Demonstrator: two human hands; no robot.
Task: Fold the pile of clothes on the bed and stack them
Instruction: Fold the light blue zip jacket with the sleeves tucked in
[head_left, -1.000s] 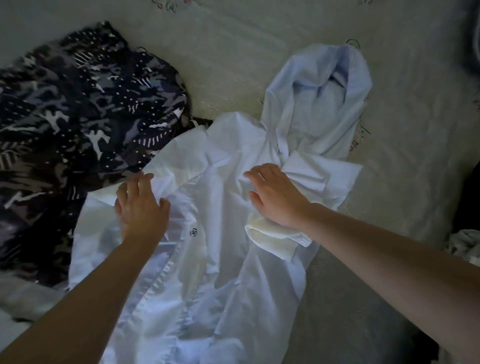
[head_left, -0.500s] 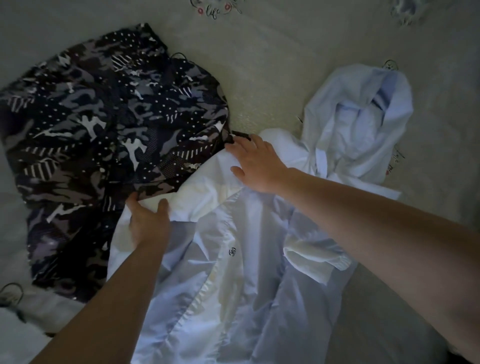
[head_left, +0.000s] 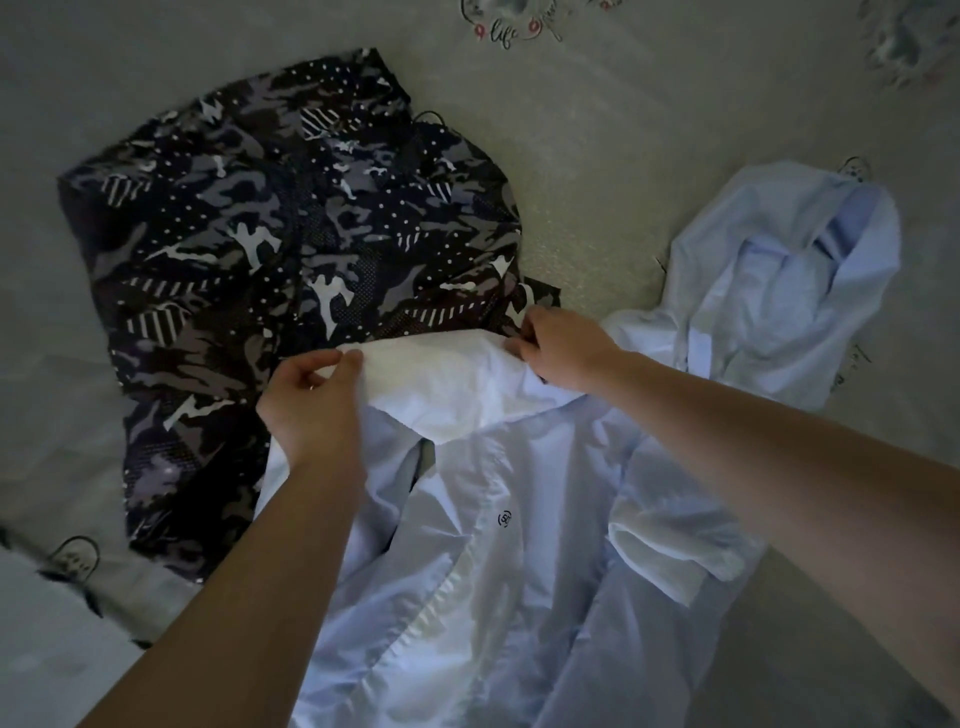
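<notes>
Both hands have left the flat-pressing spots they had a second ago and now pinch the far edge of the white hooded jacket (head_left: 519, 545): left hand (head_left: 311, 400) curled round the fabric at the left end of that raised white flap, right hand (head_left: 563, 351) gripping the right end near the collar. Looks like a fold of that side is starting, so this piece is mid-fold and nothing's stacked yet. It lies on the bed (head_left: 597, 156) right in front, hood (head_left: 779, 270) splayed off to the right. Its left edge overlaps the camo jacket (head_left: 270, 249), so that side is crowded; bare sheet shows beyond and to the right for moving.
</notes>
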